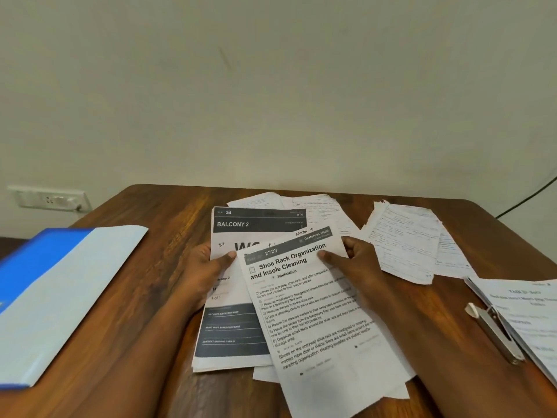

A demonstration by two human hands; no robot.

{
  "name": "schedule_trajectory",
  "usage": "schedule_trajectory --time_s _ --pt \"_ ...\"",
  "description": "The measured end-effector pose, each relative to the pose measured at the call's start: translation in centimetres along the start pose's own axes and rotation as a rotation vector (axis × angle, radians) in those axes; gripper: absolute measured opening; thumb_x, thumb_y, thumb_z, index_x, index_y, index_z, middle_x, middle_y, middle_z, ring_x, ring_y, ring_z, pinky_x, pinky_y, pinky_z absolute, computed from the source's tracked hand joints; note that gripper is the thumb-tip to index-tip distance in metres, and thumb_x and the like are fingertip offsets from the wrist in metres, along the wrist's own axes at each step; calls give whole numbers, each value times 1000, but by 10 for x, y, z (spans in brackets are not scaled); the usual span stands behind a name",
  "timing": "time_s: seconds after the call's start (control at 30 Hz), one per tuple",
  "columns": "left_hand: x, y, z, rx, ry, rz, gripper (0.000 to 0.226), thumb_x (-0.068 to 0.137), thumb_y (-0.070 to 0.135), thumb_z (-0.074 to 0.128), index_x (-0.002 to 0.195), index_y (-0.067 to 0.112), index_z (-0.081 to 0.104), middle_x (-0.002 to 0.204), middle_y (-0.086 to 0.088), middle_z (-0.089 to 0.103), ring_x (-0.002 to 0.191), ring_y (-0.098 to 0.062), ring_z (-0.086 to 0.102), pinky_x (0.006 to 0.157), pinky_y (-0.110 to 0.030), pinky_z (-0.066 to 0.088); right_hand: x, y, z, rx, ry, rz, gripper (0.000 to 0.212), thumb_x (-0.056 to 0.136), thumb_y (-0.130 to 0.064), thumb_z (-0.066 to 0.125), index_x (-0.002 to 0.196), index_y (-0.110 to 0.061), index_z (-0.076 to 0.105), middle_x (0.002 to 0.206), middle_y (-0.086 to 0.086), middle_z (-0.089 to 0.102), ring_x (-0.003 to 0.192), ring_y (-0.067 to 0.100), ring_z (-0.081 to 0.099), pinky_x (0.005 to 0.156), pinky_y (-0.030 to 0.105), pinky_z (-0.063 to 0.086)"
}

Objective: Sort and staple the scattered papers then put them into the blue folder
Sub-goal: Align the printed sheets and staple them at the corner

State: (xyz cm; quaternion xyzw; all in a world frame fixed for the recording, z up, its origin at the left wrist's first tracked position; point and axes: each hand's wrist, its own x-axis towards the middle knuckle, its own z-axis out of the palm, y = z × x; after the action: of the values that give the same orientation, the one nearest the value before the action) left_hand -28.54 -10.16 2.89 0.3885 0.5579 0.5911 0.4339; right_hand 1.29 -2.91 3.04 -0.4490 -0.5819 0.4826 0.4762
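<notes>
My left hand (208, 267) grips the left edge of a printed stack headed "BALCONY 2" (256, 224), thumb on top. My right hand (355, 260) pinches the upper right of a tilted sheet titled "Shoe Rack Organization and Insole Cleaning" (316, 321), which overlaps the Balcony stack. Handwritten pages (404, 242) lie scattered behind and to the right. The blue folder (60, 291) lies at the left of the wooden table (144, 297). A metal stapler (494, 333) rests at the right, on the edge of another printed stack (527, 312).
More handwritten sheets (289, 203) lie at the table's far edge against the wall. A wall socket panel (49, 200) sits at the left, and a dark cable (527, 197) runs down at the right.
</notes>
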Motion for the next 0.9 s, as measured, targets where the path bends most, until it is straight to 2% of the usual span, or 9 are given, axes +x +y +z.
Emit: schedule_trajectory --time_s 0.17,0.37,0.5,0.57,0.67,0.7,0.73,0.8,0.9 --pt "0 -2 0 -16 -9 21 16 97 1 67 114 3 69 95 -2 82 81 -24 80 57 -30 63 -1 5 3 2 -1 -18 21 88 -18 82 109 -18 79 104 2 81 98 22 78 94 49 61" --pt "9 -7 -8 -34 25 9 20 97 10 71 116 11 70 110 -4 81 96 -32 79 81 -53 63 -2 11 -1 129 2 15 23 92 -9 77 115 -8 77 112 11 79 105 30 76 97 53 58" --pt "12 -4 -17 -69 96 49 18 96 8 71 112 17 72 105 3 81 91 -24 80 69 -40 63 1 13 -4 158 3 28 24 93 -6 75 117 -5 75 112 14 78 106 33 75 97 54 58" --pt "14 -1 -25 -96 140 65 21 95 10 73 115 16 72 108 1 81 94 -25 79 69 -38 63 1 14 -6 188 2 34 25 93 -4 74 118 -2 74 113 17 77 106 35 75 94 52 60" --pt "18 4 -41 -188 203 48 18 95 14 74 112 18 71 102 0 81 89 -24 80 64 -37 63 0 13 -7 238 5 37 24 94 0 71 118 2 72 112 19 77 102 36 75 72 35 63" --pt "18 6 -45 -218 219 50 17 96 13 73 111 19 70 98 1 82 85 -22 80 63 -35 63 0 12 -7 253 6 41 24 94 2 70 118 3 72 112 19 77 102 36 75 71 35 64" --pt "19 8 -50 -243 239 59 17 96 12 73 110 20 70 97 2 82 84 -21 80 64 -36 64 1 12 -7 263 10 47 24 94 3 69 118 3 72 112 20 77 103 36 75 76 39 65" --pt "21 13 -59 -268 305 78 19 94 11 75 109 23 71 102 2 81 93 -24 79 77 -42 64 2 13 -7 281 17 54 25 94 6 69 118 4 71 114 20 76 107 35 74 89 46 62" --pt "26 15 -69 -309 386 109 24 92 8 76 109 24 72 115 0 77 106 -27 73 87 -43 60 4 13 -8 323 25 80 26 94 8 67 120 7 70 116 21 75 109 35 74 94 47 60"
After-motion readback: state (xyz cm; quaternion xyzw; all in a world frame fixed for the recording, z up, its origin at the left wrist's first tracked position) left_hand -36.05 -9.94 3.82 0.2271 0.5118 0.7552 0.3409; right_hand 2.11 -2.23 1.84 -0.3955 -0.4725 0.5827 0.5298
